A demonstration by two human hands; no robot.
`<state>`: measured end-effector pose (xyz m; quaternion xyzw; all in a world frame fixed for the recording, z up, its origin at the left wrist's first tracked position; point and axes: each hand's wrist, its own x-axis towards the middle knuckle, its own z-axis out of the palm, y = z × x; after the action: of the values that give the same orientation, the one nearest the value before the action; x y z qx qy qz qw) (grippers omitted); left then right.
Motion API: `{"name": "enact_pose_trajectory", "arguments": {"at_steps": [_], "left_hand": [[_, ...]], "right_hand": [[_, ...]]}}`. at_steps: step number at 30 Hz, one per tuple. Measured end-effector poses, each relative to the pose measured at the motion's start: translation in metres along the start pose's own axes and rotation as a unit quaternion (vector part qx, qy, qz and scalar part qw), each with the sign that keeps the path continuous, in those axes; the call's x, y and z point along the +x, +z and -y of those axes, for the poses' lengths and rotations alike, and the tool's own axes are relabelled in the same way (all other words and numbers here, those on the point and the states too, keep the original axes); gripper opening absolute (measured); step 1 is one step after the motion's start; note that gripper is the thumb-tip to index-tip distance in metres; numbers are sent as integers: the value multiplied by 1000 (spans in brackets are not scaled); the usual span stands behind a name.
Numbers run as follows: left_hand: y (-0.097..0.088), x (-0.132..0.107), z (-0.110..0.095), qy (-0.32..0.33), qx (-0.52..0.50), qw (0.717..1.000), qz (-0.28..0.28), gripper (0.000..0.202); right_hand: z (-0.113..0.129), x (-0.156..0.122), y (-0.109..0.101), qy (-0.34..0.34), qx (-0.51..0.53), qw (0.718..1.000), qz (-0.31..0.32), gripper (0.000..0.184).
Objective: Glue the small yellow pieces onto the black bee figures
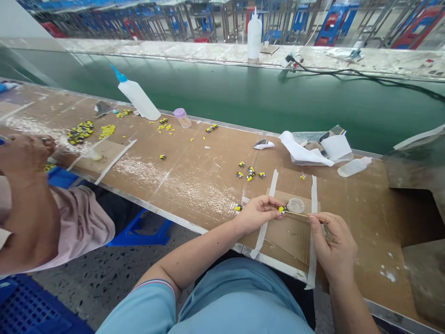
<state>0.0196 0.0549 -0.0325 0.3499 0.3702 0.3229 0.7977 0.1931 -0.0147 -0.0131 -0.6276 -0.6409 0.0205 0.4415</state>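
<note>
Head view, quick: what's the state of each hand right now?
Left hand: closed, pinching a small yellow bead.
Right hand: closed, holding a thin wooden stick.

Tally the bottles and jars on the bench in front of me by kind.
Blue-nozzled white squeeze bottle: 1
Translucent plastic bottle lying on its side: 1
Purple-lidded clear jar: 1
Total: 3

Yellow bead [281, 209] on wooden stick [299, 214]
</note>
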Motion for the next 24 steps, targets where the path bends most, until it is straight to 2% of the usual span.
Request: {"name": "enact_pose_trajectory", "arguments": {"at_steps": [12, 17, 21, 24], "left_hand": [[-3, 1, 1, -4, -15, 1000, 11, 48], [-2, 0, -1, -11, -14, 1000, 3, 49], [-1, -1, -3, -4, -2, 1000, 1, 49], [-1, -1, -4, 5, 8, 1000, 2, 47]], "right_hand": [[0, 0, -3, -9, 6, 1000, -16, 17], [-7, 6, -6, 2, -56, 997, -54, 21], [-11, 10, 4, 4, -56, 998, -16, 30], [-14, 6, -6, 30, -46, 998, 10, 35]]}}
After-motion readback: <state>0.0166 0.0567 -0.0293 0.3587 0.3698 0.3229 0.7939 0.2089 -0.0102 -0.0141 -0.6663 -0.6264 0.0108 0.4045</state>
